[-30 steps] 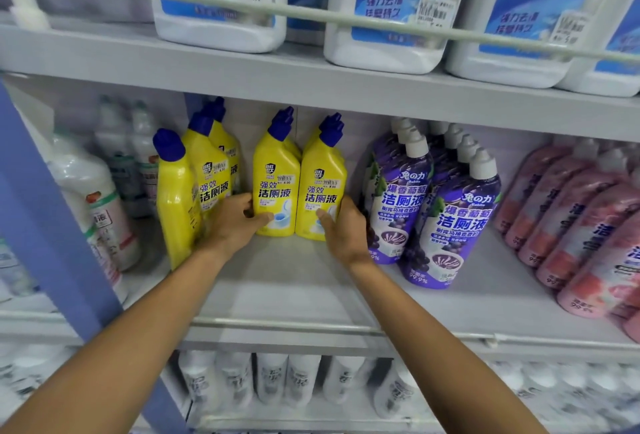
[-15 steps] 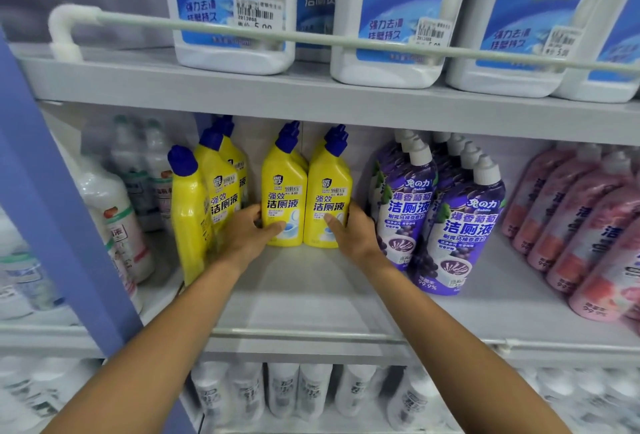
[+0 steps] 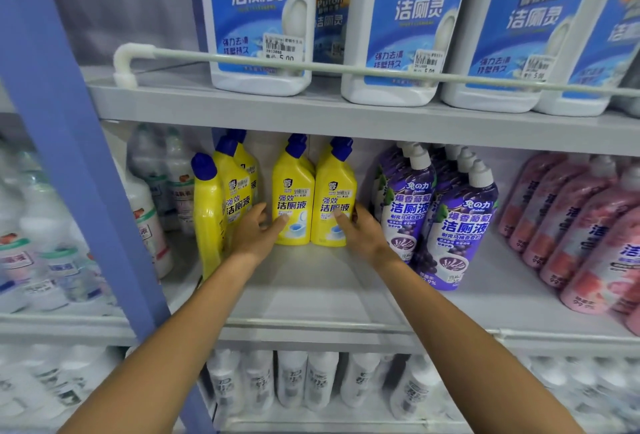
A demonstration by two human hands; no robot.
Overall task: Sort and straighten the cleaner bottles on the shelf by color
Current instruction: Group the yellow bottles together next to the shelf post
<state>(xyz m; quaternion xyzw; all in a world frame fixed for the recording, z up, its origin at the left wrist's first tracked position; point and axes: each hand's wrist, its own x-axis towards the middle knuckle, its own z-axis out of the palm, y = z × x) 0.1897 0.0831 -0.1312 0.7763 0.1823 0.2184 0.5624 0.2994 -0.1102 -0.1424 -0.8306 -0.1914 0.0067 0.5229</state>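
White jugs (image 3: pixel 405 1) read "Mr Puton", priced 5.00; yellow bottles (image 3: pixel 292 191) read 强效洁厕液.

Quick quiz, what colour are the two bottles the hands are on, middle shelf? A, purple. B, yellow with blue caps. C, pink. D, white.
B: the left hand holds the left yellow bottle and the right hand holds the right yellow bottle, both blue-capped.

Grey shelf (image 3: pixel 311 278): yellow bottles (image 3: pixel 292 205), purple bottles (image 3: pixel 457 226), pink bottles (image 3: pixel 588 226).
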